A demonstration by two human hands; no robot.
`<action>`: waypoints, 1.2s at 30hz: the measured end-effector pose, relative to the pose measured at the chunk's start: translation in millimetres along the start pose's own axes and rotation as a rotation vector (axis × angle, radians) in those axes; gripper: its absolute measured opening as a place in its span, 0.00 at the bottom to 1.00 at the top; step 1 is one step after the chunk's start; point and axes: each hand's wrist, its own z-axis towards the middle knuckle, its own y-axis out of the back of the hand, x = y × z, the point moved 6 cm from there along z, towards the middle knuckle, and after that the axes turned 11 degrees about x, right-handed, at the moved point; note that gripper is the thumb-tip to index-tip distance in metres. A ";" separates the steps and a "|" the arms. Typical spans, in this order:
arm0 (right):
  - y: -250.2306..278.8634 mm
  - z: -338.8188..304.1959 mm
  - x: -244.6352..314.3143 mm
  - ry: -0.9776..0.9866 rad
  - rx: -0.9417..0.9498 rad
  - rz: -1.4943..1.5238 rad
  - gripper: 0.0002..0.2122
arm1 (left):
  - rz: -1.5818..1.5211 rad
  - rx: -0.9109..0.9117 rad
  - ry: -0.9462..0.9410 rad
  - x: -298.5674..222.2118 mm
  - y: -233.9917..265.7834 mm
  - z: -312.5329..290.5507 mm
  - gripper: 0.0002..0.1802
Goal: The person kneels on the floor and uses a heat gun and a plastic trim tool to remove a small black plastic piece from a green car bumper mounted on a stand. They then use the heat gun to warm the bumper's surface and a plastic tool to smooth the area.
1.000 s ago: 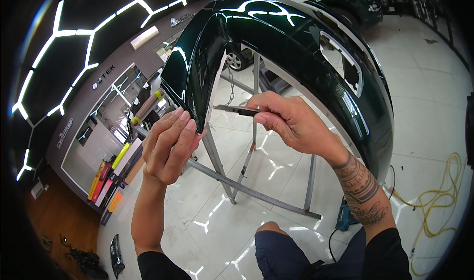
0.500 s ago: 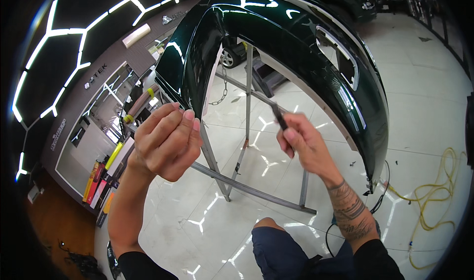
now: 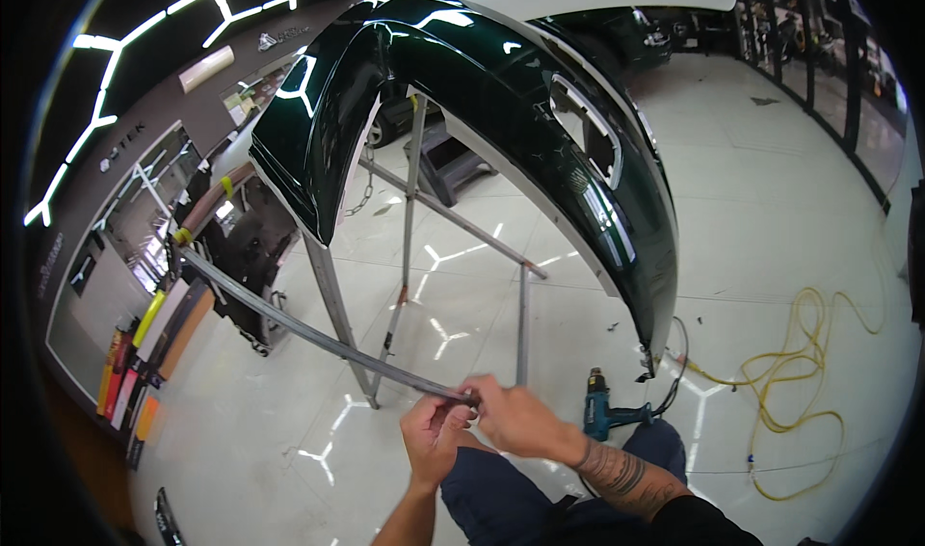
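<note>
My left hand (image 3: 433, 432) and my right hand (image 3: 520, 417) meet low in the middle, above my knees, at the near end of a grey metal bar (image 3: 328, 341). Both are closed, fingertips almost touching. Something small and dark shows between them, too covered to name. Beyond stands a glossy dark green car bumper (image 3: 511, 107), on its end over a metal stand (image 3: 409, 209); neither hand touches it. It curves like an arch, with an oblong opening on its right side. Whether my fingers grip the bar itself is hidden.
A teal heat gun (image 3: 605, 406) rests near my right knee, its black cord trailing behind. Yellow hose (image 3: 809, 353) coils on the tiled floor at right. Colourful boxes (image 3: 130, 372) lean by the left wall. A dark car (image 3: 636, 40) stands at the back.
Both hands have come down from in front of the bumper and together at the bar's end. The black narrow tool in my right hand is no longer plain to see. The view has shifted right.
</note>
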 end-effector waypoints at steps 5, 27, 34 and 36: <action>-12.3 -31.2 -41.0 -0.389 0.211 0.687 0.16 | -0.558 -0.195 0.046 49.8 -19.5 -8.8 0.08; -30.1 -84.9 115.2 -0.299 0.711 0.418 0.12 | -0.529 0.649 -0.851 -98.8 -10.3 -54.6 0.16; -0.3 -254.6 -254.6 -0.911 0.240 -0.686 0.15 | -0.370 0.554 -0.352 -29.4 7.9 -93.0 0.08; 15.7 -284.1 -305.3 -1.181 0.392 -0.819 0.22 | -0.256 0.431 -0.127 -17.5 16.7 -112.6 0.06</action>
